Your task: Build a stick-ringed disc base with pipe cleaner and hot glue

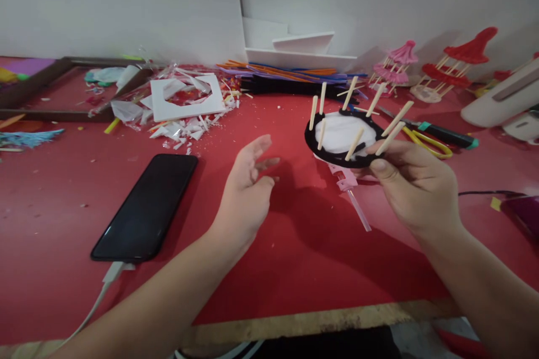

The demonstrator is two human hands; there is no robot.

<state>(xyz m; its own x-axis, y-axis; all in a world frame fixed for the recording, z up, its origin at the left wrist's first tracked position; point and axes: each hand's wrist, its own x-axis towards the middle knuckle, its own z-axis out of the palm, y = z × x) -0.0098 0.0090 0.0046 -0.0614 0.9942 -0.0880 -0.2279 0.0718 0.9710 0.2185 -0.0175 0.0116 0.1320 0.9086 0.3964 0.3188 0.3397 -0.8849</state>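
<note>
Left forearm (164, 291) and right forearm (475, 286) lie nearest the head camera, coming in over the tabletop (269, 291) from either side of the ring (312, 139). Black and fuzzy, the ring edges a white disc (341, 129), and eight pale sticks (375, 100) rise from it, some tilted. It is held up off the tabletop in the right hand (421, 185), whose grip pinches its near right edge: thumb on top, fingers partly hidden beneath. Holding it there probably leaves most sticks untouched and the disc facing up.

Left of the ring and apart from it, the left hand (248, 182) has its fingers loosely spread, its grip holding nothing; standing off like this seems to leave room around the sticks.

Just below the ring lies a pink glue gun (347, 179), apparently, with a clear rod sticking out, likely put there for easy reach. Scissors (433, 148) and a cutter (450, 136) rest right of the ring, perhaps for the same reason. Further left of it lies a phone (145, 207), plugged into a cable (95, 305). Behind the ring, pipe cleaners (290, 74) are bundled along the wall (337, 0), seemingly to save working space.
</note>
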